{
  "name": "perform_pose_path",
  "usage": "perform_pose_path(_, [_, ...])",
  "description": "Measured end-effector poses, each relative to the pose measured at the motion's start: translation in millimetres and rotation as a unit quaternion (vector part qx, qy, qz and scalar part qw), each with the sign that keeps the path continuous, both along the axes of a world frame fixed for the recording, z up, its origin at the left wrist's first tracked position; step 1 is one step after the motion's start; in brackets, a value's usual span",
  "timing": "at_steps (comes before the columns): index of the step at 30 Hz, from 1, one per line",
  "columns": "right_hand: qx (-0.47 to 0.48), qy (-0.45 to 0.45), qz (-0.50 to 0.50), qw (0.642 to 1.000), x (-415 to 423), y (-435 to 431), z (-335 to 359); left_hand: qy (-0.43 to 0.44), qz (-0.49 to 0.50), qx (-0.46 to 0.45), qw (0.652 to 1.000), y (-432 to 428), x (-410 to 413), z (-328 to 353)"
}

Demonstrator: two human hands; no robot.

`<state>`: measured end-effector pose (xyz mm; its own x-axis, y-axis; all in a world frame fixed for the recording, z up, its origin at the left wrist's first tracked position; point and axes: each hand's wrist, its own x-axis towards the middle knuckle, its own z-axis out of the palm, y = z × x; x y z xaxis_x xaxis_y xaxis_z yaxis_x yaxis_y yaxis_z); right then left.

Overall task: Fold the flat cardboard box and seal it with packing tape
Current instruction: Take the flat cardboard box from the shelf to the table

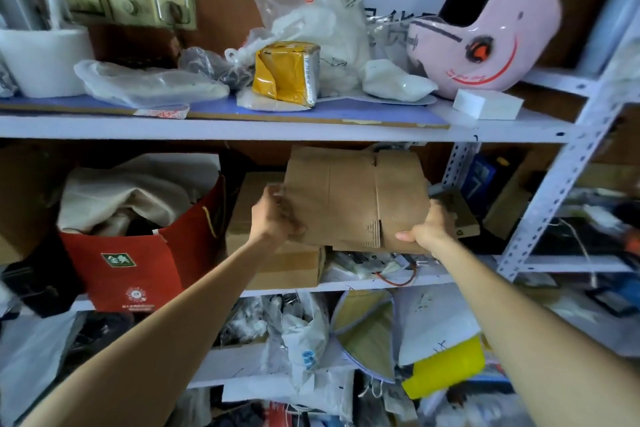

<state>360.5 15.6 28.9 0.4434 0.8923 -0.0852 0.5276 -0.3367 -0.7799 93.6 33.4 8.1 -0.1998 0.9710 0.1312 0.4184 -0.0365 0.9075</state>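
Observation:
A flat brown cardboard box is held up in front of the middle shelf, its creases and a slit between flaps facing me. My left hand grips its left edge. My right hand grips its lower right corner, thumb on the front face. The box is tilted slightly, its top edge just under the upper shelf board. No packing tape roll is clearly seen.
A white metal shelf unit fills the view. A red paper bag with cloth stands to the left, a closed carton under the box. Above lie plastic bags, a yellow-taped parcel and a pink helmet. Bags crowd the lower shelves.

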Motion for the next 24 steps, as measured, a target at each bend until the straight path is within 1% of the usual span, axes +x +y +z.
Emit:
perform_pose_path(3, [0.038, -0.022, -0.050, 0.998, 39.0, -28.8, 3.1, 0.031, -0.038, -0.016, 0.999, 7.2, 42.9, -0.9])
perform_pose_path(6, [0.052, -0.038, -0.082, 0.995, 81.1, -60.5, 6.0, 0.074, -0.073, 0.001, 0.995, 12.3, 85.7, -3.7])
perform_pose_path(9, [0.050, -0.056, -0.121, 0.990, 117.1, -99.6, 5.3, 0.122, -0.129, 0.020, 0.984, 8.1, 135.0, -10.0])
perform_pose_path(12, [0.055, -0.053, -0.190, 0.979, 153.1, -145.6, -1.0, 0.118, -0.207, 0.030, 0.971, -7.2, 187.7, -14.0])
perform_pose_path(15, [0.065, -0.045, -0.252, 0.965, 182.5, -198.8, -5.1, 0.144, -0.278, 0.045, 0.949, -21.1, 241.2, -22.9])
perform_pose_path(18, [0.058, -0.069, -0.346, 0.934, 207.6, -273.5, -10.8, 0.151, -0.373, 0.059, 0.913, -51.0, 304.7, -34.2])
perform_pose_path(19, [0.055, -0.085, -0.370, 0.924, 214.4, -297.0, -13.5, 0.136, -0.403, 0.056, 0.903, -64.2, 323.7, -37.6])
perform_pose_path(21, [0.050, -0.101, -0.437, 0.892, 225.0, -352.6, -19.0, 0.049, -0.452, 0.019, 0.890, -98.5, 366.9, -46.3])
perform_pose_path(22, [0.049, -0.108, -0.475, 0.872, 227.6, -381.0, -20.9, 0.010, -0.480, -0.002, 0.877, -118.5, 388.4, -51.0])
perform_pose_path(23, [0.047, -0.120, -0.510, 0.851, 230.9, -410.5, -26.0, 0.000, -0.515, 0.001, 0.857, -138.3, 408.6, -56.7])
perform_pose_path(24, [0.046, -0.126, -0.535, 0.834, 229.4, -435.5, -29.0, 0.008, -0.540, 0.020, 0.841, -154.4, 425.0, -64.1])
